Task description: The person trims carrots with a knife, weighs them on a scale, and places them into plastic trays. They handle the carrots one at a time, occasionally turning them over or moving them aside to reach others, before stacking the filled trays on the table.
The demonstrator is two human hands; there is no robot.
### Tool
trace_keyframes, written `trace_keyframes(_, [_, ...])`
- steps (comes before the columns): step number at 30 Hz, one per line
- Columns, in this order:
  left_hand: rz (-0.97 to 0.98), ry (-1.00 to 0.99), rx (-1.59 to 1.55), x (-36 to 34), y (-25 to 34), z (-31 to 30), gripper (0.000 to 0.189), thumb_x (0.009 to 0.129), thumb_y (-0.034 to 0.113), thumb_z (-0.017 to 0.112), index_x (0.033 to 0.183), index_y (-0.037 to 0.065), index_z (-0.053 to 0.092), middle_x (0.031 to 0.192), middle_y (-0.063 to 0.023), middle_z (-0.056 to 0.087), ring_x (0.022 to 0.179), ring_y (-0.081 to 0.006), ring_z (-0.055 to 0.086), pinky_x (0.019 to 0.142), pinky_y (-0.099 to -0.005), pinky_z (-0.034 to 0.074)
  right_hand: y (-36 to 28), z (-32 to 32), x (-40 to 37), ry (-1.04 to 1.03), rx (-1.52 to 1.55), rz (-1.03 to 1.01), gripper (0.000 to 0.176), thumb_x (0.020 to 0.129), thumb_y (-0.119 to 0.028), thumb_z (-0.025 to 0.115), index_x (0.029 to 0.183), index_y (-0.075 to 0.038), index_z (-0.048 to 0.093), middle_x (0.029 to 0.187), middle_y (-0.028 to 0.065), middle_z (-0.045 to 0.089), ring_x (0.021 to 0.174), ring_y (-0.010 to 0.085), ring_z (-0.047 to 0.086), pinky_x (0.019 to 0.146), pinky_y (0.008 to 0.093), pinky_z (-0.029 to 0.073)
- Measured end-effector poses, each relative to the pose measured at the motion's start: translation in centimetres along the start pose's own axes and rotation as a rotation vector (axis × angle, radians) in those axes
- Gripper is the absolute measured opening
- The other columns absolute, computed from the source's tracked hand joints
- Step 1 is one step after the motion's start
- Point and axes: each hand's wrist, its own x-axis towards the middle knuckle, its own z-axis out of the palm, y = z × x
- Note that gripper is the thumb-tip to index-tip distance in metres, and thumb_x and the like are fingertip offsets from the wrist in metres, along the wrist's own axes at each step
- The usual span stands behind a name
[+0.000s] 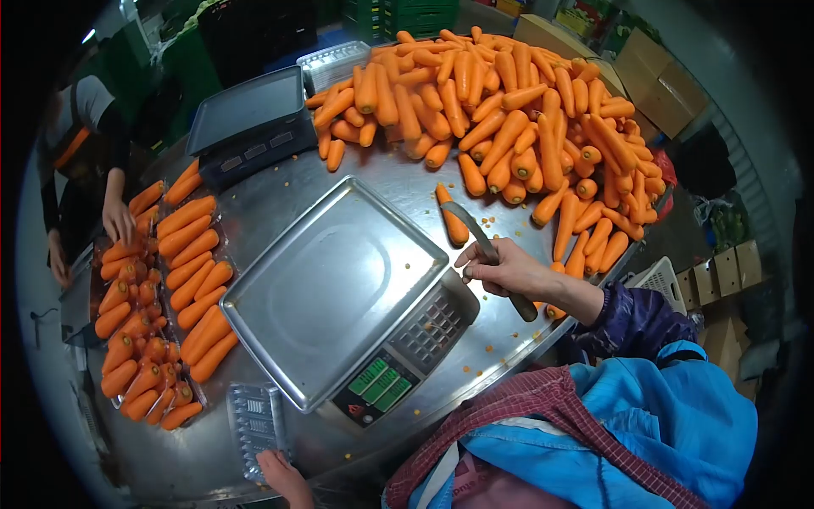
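Note:
My right hand [502, 270] grips a knife [471, 229] by the handle, its blade pointing up and left over the steel table [280, 191]. The blade tip lies beside a single carrot [454, 222] just in front of the big carrot pile [517, 110]. My left hand [285, 479] is at the bottom edge and holds the near end of an empty clear plastic tray [254, 417]. Between my hands stands a digital scale [339, 288] with a bare steel pan and a green display.
Packed trays of carrots [174, 288] fill the left side. A second scale [250, 119] stands at the back left, with stacked clear trays [339, 61] behind it. Another person's hand [119, 220] reaches the packed carrots at far left. Cardboard boxes [661, 81] stand at the right.

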Motion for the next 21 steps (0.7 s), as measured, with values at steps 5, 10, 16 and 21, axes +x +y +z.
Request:
trace_keyframes(5, [-0.044, 0.071, -0.025, -0.2, 0.5, 0.8, 0.003, 0.085, -0.001, 0.046, 0.085, -0.003, 0.044, 0.082, -0.0176, 0.043, 0.076, -0.0352, 0.047, 0.068, -0.0414, 0.037, 0.8, -2.4, -0.2, -0.024, -0.003, -0.005, 0.024, 0.080, -0.012, 0.059, 0.101, 0.000, 0.056, 0.069, 0.0011, 0.055, 0.047, 0.0060, 0.046, 0.040, 0.0206, 0.035])
trace_keyframes(10, [-0.091, 0.041, 0.055, -0.1, 0.0, 1.4, 0.005, 0.088, 0.001, 0.044, 0.086, -0.002, 0.041, 0.082, -0.0160, 0.042, 0.076, -0.0324, 0.045, 0.071, -0.0373, 0.038, 3.0, -5.7, -0.4, -0.032, 0.058, 0.012, 0.025, 0.081, -0.015, 0.057, 0.101, 0.001, 0.055, 0.076, 0.0043, 0.058, 0.046, 0.0061, 0.045, 0.040, 0.0210, 0.034])
trace_keyframes(16, [0.191, 0.175, 0.730, 0.6, 0.7, -4.6, 0.017, 0.085, 0.018, 0.055, 0.088, 0.001, 0.058, 0.078, -0.0161, 0.056, 0.073, -0.0361, 0.055, 0.066, -0.0388, 0.044, 4.9, -13.4, -0.4, 0.306, -0.120, -0.120, 0.025, 0.081, -0.014, 0.059, 0.100, 0.002, 0.058, 0.076, 0.0044, 0.059, 0.053, 0.0086, 0.051, 0.046, 0.0237, 0.043])
trace_keyframes(21, [-0.003, 0.304, 0.566, 5.4, 10.1, -9.1, 0.020, 0.086, 0.016, 0.054, 0.094, -0.001, 0.059, 0.083, -0.0199, 0.058, 0.075, -0.0371, 0.057, 0.065, -0.0386, 0.046, 8.8, -23.2, 3.0, 0.959, -0.545, -0.333, 0.047, 0.073, -0.017, 0.069, 0.112, 0.002, 0.050, 0.094, 0.0168, 0.062, 0.089, 0.0291, 0.062, 0.079, 0.0361, 0.049])
